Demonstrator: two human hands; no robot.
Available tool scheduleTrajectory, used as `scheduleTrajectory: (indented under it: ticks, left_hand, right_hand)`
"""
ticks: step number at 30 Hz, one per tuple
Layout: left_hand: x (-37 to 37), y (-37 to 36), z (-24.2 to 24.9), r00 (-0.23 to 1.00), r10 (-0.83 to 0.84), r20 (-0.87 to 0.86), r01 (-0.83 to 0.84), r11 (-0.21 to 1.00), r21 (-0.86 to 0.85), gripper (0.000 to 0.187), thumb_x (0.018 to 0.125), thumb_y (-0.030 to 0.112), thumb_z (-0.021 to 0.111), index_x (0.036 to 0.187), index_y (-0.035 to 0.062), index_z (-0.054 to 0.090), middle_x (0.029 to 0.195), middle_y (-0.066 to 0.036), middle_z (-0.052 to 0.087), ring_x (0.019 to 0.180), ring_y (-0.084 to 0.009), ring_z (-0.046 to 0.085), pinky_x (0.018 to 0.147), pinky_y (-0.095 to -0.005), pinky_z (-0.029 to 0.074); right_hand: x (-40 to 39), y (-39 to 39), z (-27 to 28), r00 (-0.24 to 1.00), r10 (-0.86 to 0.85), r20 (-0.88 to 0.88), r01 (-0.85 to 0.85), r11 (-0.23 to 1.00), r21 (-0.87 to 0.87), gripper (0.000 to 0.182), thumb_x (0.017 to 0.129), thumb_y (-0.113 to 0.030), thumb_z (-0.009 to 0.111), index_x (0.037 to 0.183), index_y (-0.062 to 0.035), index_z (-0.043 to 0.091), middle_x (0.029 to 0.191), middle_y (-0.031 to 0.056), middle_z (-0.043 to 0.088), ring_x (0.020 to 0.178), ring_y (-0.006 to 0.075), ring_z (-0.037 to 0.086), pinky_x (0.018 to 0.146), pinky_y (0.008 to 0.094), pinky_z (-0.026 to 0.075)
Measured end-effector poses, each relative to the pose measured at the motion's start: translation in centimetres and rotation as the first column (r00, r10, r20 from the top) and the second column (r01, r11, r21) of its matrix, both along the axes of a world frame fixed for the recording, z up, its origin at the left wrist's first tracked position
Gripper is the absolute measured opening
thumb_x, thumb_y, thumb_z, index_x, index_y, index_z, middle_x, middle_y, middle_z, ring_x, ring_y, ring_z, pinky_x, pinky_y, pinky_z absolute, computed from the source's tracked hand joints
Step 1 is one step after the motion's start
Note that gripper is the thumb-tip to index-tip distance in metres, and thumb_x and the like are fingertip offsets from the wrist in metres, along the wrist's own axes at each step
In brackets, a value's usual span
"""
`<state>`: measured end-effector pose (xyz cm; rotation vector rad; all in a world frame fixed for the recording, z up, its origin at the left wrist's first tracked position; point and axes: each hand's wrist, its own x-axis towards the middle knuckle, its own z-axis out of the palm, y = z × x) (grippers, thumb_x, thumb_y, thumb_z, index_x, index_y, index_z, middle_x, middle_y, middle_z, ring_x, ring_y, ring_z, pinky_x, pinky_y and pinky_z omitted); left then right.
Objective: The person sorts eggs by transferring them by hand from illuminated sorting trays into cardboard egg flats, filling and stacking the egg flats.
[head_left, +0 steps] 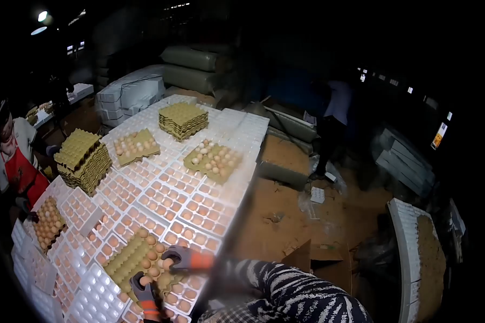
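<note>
A pulp egg tray lies on top of the white foam trays at the near end of the table. Brown eggs fill part of it, and its left rows show bare cups. In a grey glove with an orange cuff, my left hand closes around an egg at the tray's near edge. My right hand, gloved alike, reaches in from the right with its fingers curled on another egg. Filled white foam trays surround the pulp tray.
Pulp tray stacks and partly filled pulp trays stand farther up the table. At left a co-worker in a red apron is beside an egg-filled tray. An open cardboard box sits on the floor at right.
</note>
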<state>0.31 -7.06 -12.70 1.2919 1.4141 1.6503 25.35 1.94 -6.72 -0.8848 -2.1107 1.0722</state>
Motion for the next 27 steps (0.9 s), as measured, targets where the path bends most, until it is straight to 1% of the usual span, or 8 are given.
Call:
scheduleTrajectory:
  ticks: [1, 6, 8, 9, 16, 20, 22, 27]
  left_hand:
    - [-1.3, 0.4, -0.2, 0.999, -0.021, 0.041, 0.025, 0.996, -0.090, 0.034, 0.077, 0.014, 0.065, 0.108, 0.0009, 0.063, 0.108, -0.011, 0.056, 0.095, -0.0244, 0.057, 0.084, -0.0338, 0.046]
    - [0.4, 2.2, 0.6, 0.578, -0.205, -0.790, -0.057, 0.955, -0.290, 0.055, 0.063, 0.023, 0.083, 0.112, 0.0071, 0.063, 0.122, -0.018, 0.055, 0.111, -0.0381, 0.056, 0.093, -0.0450, 0.049]
    - [1.1, 3.1, 1.2, 0.598, -0.232, -0.768, -0.124, 0.919, -0.374, 0.059, 0.062, 0.026, 0.085, 0.113, 0.0082, 0.063, 0.122, -0.018, 0.055, 0.110, -0.0380, 0.057, 0.092, -0.0449, 0.050]
    - [1.5, 3.6, 1.6, 0.626, -0.260, -0.735, -0.181, 0.868, -0.462, 0.063, 0.060, 0.029, 0.088, 0.114, 0.0092, 0.063, 0.122, -0.018, 0.055, 0.109, -0.0379, 0.059, 0.091, -0.0448, 0.051]
    - [1.5, 2.7, 2.5, 0.736, -0.154, -0.660, -0.182, 0.893, -0.412, 0.047, 0.069, 0.030, 0.083, 0.108, 0.0097, 0.067, 0.106, -0.013, 0.061, 0.095, -0.0321, 0.064, 0.080, -0.0432, 0.053]
    - [-0.9, 2.2, 3.3, 0.944, 0.143, -0.297, -0.216, 0.950, -0.227, 0.037, 0.076, 0.013, 0.073, 0.112, 0.0054, 0.066, 0.107, -0.012, 0.066, 0.099, -0.0276, 0.066, 0.086, -0.0363, 0.053]
    - [-2.0, 2.5, 3.8, 0.946, 0.102, -0.306, -0.166, 0.967, -0.191, 0.045, 0.079, 0.007, 0.063, 0.123, 0.0066, 0.064, 0.124, -0.014, 0.063, 0.106, -0.0303, 0.066, 0.092, -0.0365, 0.053]
    - [0.9, 5.5, 3.0, 0.378, -0.158, -0.912, -0.318, 0.903, -0.288, 0.044, 0.078, 0.030, 0.075, 0.121, 0.0243, 0.070, 0.146, -0.012, 0.047, 0.120, -0.0385, 0.056, 0.097, -0.0473, 0.051]
  right_hand:
    - [0.7, -1.6, 3.7, 0.948, -0.072, -0.311, -0.058, 0.919, -0.390, 0.044, 0.087, -0.023, 0.074, 0.127, -0.0080, 0.063, 0.123, 0.0157, 0.061, 0.115, 0.0273, 0.061, 0.098, 0.0376, 0.050]
    - [-3.8, 0.7, -0.6, 0.844, 0.003, 0.536, -0.189, 0.937, 0.293, 0.031, 0.097, -0.023, 0.057, 0.125, -0.0104, 0.063, 0.128, 0.0114, 0.062, 0.119, 0.0291, 0.060, 0.096, 0.0400, 0.049]
    - [-6.7, 1.2, -5.9, 0.918, -0.009, 0.397, -0.026, 0.996, 0.083, 0.033, 0.100, -0.024, 0.054, 0.130, -0.0121, 0.061, 0.134, 0.0123, 0.060, 0.125, 0.0266, 0.056, 0.100, 0.0380, 0.047]
    - [-8.9, 2.9, -11.6, 0.850, -0.129, 0.511, -0.111, 0.905, 0.412, 0.025, 0.099, -0.021, 0.050, 0.115, -0.0190, 0.068, 0.120, 0.0054, 0.064, 0.103, 0.0277, 0.066, 0.084, 0.0424, 0.052]
    - [-5.1, 2.5, -3.1, 0.756, -0.075, 0.650, -0.322, 0.822, 0.470, 0.020, 0.093, -0.026, 0.055, 0.101, -0.0141, 0.069, 0.099, 0.0056, 0.067, 0.094, 0.0278, 0.067, 0.074, 0.0441, 0.053]
    - [-1.5, 4.7, 4.3, 0.996, 0.077, 0.034, -0.076, 0.996, -0.038, 0.043, 0.086, -0.029, 0.071, 0.125, -0.0119, 0.067, 0.109, 0.0087, 0.069, 0.098, 0.0256, 0.068, 0.083, 0.0394, 0.054]
    - [-1.1, 7.2, 1.5, 0.970, 0.046, -0.238, -0.166, 0.841, -0.514, 0.053, 0.080, -0.023, 0.075, 0.132, -0.0203, 0.065, 0.134, 0.0121, 0.062, 0.113, 0.0341, 0.065, 0.098, 0.0428, 0.052]
    - [-6.9, 8.9, 1.6, 0.773, 0.160, 0.614, -0.321, 0.933, 0.162, 0.033, 0.088, -0.024, 0.065, 0.120, -0.0158, 0.070, 0.133, 0.0140, 0.058, 0.118, 0.0320, 0.062, 0.090, 0.0465, 0.055]
